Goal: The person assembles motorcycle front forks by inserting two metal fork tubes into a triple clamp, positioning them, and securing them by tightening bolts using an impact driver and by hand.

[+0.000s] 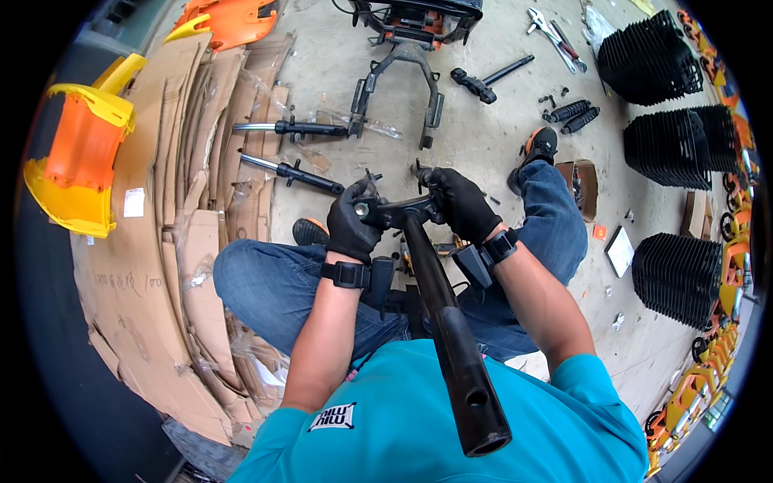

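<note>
I hold a black steel steering tube with a bracket (441, 322) between both gloved hands, its long tube pointing back toward my chest. My left hand (354, 217) grips the bracket's left end, where a round hole shows. My right hand (463, 205) grips the other end, with small metal pieces showing above the fingertips. Two fork legs with chrome upper ends, one (294, 127) above the other (294, 173), lie to the left front of my hands. A yellow power tool (407, 256) is partly hidden under the bracket.
A U-shaped frame (390, 60), another stem (483, 84), wrenches (551, 36) and shock absorbers (572, 113) lie ahead. Cardboard sheets (145, 274) and yellow-orange panels (80, 153) are left. A parts box (588, 189) and stacked black plastic parts (676, 278) stand right. My bent legs surround the workspace.
</note>
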The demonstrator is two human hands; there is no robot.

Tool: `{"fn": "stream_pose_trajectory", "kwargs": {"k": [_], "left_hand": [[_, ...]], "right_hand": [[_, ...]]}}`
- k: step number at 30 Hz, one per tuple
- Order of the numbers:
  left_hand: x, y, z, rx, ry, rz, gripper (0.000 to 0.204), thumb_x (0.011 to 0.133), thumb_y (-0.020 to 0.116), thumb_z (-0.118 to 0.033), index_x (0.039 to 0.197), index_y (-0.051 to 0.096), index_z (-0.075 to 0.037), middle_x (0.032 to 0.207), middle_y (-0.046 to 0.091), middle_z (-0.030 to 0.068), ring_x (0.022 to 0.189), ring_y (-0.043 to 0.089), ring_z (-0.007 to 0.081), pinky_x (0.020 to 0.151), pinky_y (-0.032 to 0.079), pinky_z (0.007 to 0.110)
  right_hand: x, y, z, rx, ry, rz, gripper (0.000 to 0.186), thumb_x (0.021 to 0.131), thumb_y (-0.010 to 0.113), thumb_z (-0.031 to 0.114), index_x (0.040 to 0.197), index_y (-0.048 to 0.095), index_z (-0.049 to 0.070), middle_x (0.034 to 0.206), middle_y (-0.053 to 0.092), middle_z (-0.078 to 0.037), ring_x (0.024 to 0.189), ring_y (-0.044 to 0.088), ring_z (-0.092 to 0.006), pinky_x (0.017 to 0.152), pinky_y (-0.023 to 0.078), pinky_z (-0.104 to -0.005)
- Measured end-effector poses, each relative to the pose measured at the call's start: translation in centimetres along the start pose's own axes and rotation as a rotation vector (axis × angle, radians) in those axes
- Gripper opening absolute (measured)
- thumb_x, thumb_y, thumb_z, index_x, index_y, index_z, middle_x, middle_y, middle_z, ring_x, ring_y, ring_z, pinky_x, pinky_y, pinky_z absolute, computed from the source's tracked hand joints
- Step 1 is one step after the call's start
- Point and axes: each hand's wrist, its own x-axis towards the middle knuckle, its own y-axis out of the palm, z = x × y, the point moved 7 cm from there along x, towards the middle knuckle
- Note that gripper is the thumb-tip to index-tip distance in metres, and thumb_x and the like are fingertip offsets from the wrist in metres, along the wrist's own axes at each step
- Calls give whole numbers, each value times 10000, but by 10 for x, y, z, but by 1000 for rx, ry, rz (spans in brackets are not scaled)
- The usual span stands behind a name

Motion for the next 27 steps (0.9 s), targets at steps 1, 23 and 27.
{"fn": "stream_pose_trajectory", "kwargs": {"k": [1, 23, 27], "left_hand": [[-2, 4, -1, 71, 43, -43, 324, 1024, 356, -137, 1238, 505, 55, 889, 630, 85, 801, 631, 192, 770, 561, 329], [16, -14, -26, 541, 83, -103, 713, 954, 440, -651, 1224, 537, 2, 1074, 663, 131, 857, 669, 233, 723, 572, 358], [-28, 46, -61, 1405, 719, -474, 566, 975, 479, -531, 920, 692, -9, 788, 684, 182, 757, 638, 350, 732, 507, 424]], "right_hand": [[1, -1, -4, 94, 58, 16, 250, 1012, 463, 256, 1101, 593, 61, 880, 563, -40, 656, 557, -110, 530, 507, -275], [11, -9, 28, -109, 260, -154, 528, 979, 447, 480, 901, 657, 1, 704, 637, -88, 586, 638, -189, 521, 535, -328], [28, -16, 36, -335, 124, -212, 509, 976, 456, 434, 903, 686, -15, 766, 682, -160, 701, 697, -251, 589, 561, -380]]}}
